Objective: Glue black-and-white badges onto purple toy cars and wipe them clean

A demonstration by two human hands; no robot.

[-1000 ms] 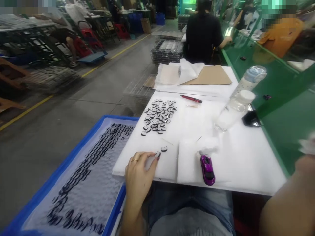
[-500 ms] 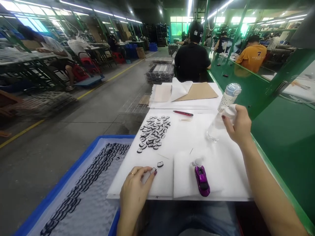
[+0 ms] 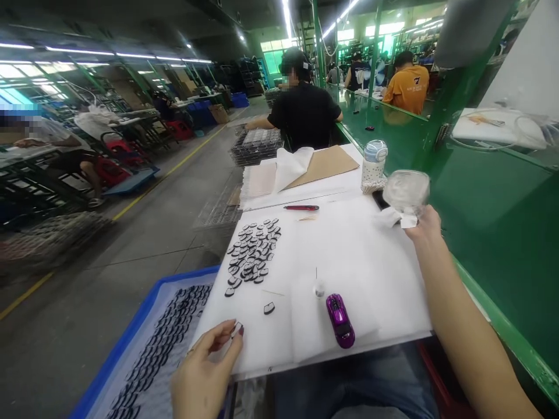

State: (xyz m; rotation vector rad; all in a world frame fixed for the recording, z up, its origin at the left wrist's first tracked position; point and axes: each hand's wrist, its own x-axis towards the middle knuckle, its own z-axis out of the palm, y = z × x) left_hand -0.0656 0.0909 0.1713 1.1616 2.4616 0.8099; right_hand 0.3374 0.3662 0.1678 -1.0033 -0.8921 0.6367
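Observation:
My left hand [image 3: 209, 361] is closed at the fingertips, pinching a small black-edged piece [image 3: 237, 328] above the near left of the white foam sheet [image 3: 358, 250]. A similar loose piece [image 3: 269, 308] lies just beyond it. On the right, my right hand [image 3: 425, 224] grips a clear, blurred container [image 3: 406, 189], its flat end facing up, with something white at its lower side. Between my hands lies a purple toy car [image 3: 340, 320], and a small clear object [image 3: 319, 288] with a thin needle-like tip is just behind it.
A pile of black-edged pieces [image 3: 253, 253] covers the left of the sheet. Behind are a red cutter [image 3: 301, 208], toothpicks [image 3: 307, 218], brown cardboard [image 3: 325, 166] and a dotted bottle [image 3: 374, 163]. A blue tray [image 3: 151, 297] stands at lower left. A co-worker in black [image 3: 303, 107] sits ahead.
My right hand has tipped the clear container so its flat end now faces up. My left hand has shifted left, away from the loose piece, still pinching its piece. The view has swung right.

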